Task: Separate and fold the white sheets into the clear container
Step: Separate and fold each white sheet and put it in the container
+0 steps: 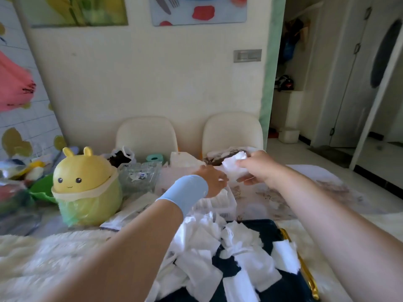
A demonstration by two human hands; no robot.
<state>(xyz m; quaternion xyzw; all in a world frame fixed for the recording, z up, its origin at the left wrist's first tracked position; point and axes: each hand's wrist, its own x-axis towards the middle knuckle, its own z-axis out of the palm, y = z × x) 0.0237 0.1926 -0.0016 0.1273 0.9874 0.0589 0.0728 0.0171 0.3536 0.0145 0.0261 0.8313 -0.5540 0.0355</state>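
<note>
Here, right hand [255, 167] pinching one white sheet [231, 165], left hand [212, 182] grip unclear, one clear container [232, 203].

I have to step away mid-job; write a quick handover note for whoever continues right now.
Right hand pinches one white sheet, raised off the table.
Left hand is at that sheet's lower edge; its grip is unclear.
Clear container sits just below the hands.
Done: some folded sheets are already inside.
Left: the big pile of sheets on the dark tray, to separate, fold and put in.
</note>
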